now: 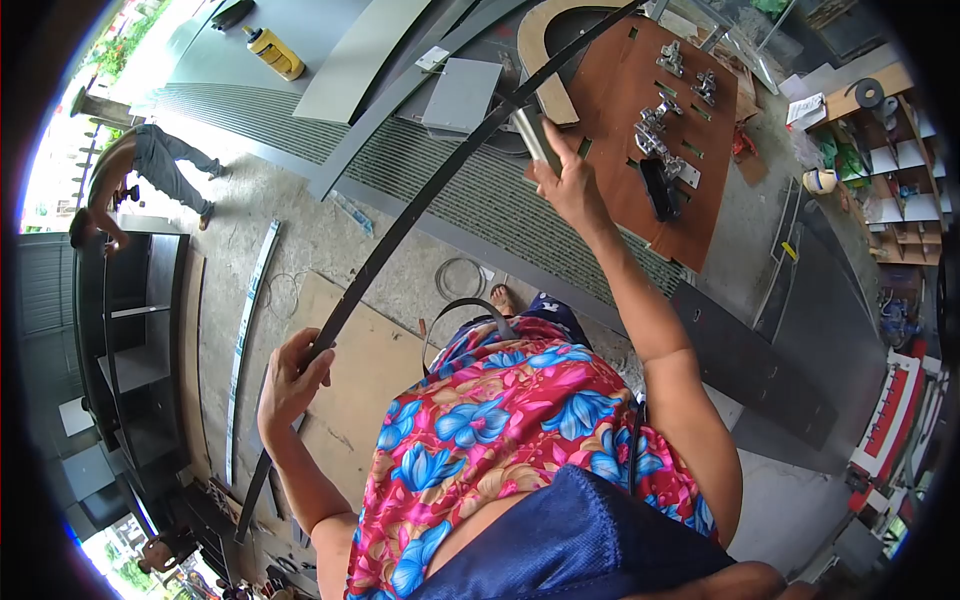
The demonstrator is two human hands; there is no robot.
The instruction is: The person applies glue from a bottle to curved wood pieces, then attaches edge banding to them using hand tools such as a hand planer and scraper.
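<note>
A long, narrow dark strip [400, 222] runs diagonally from the lower left, past my body, to the top of the view. My left hand [295, 378] is closed around its lower part. In my right hand [573, 188] is a silver-coloured flat hand tool [537, 140], whose upper end meets the strip's edge or lies just beside it; its exact kind is not clear. Close to that hand lies a brown board [620, 140] bearing several metal hinges [655, 130]. A curved wooden piece [548, 70] sits beyond the tool.
A ribbed grey panel [450, 200] and a yellow bottle [274, 53] are on the work surface ahead. Another person [150, 165] bends over a dark cabinet [140, 340] at left. A wire coil [460, 278] lies on the floor. Shelves [910, 180] stand at right.
</note>
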